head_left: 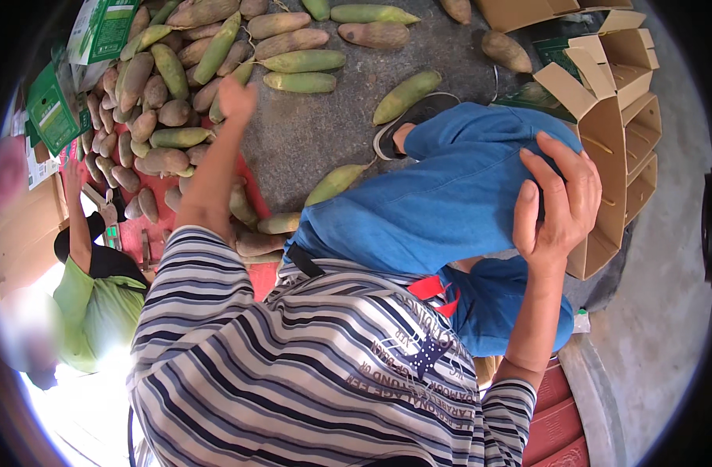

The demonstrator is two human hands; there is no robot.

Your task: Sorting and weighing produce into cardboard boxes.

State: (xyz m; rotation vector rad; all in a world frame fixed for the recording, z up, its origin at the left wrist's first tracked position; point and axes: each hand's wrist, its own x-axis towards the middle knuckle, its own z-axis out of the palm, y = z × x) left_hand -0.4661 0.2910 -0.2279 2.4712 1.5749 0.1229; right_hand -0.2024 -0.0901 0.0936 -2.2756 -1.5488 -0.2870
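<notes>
Green radishes, some pale green and some brown with soil, lie in a large pile (161,113) at the upper left. My left hand (236,99) is stretched out to the pile's right edge, its fingers curled around a green radish (244,72). One end of that radish sticks out above the hand. My right hand (560,198) rests on my bent knee in blue trousers (418,206). Its fingers are spread, and it holds nothing.
Single radishes (406,96) lie on the dark floor (325,128) near my shoe (413,127). Open cardboard boxes (605,148) stand at the right. Green-and-white cartons (56,109) are at the upper left. A person in a green shirt (99,315) sits at the left, one arm towards the pile.
</notes>
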